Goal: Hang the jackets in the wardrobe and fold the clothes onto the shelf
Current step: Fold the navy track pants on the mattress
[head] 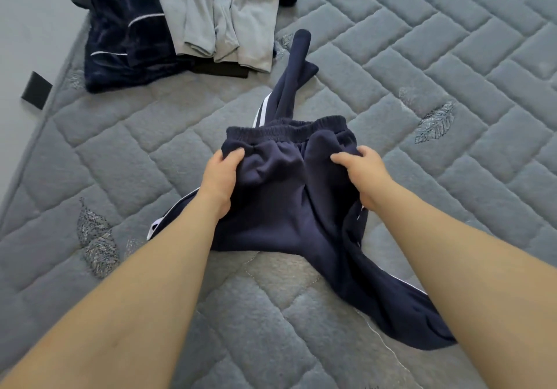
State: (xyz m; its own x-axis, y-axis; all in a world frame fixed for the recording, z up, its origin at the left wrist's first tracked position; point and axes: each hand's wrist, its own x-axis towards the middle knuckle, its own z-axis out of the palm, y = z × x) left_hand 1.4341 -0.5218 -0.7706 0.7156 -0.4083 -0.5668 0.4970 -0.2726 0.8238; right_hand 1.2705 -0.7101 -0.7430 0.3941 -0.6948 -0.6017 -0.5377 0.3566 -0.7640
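A: Both hands were on the navy trousers there, out on the quilted mattress.

B: Right. The left hand pinched the cloth just under the waistband, the right hand gripped the other side, the two set apart across the garment.

A: And the legs?

B: Untidy. One twisted away towards the pile of clothes at the top, one trailed back beside the right forearm.

A: So the folding step, barely begun?

B: That was my read. The next move called for pulling the waistband taut and laying both legs straight together before any fold.

A: No wardrobe or shelf in view.
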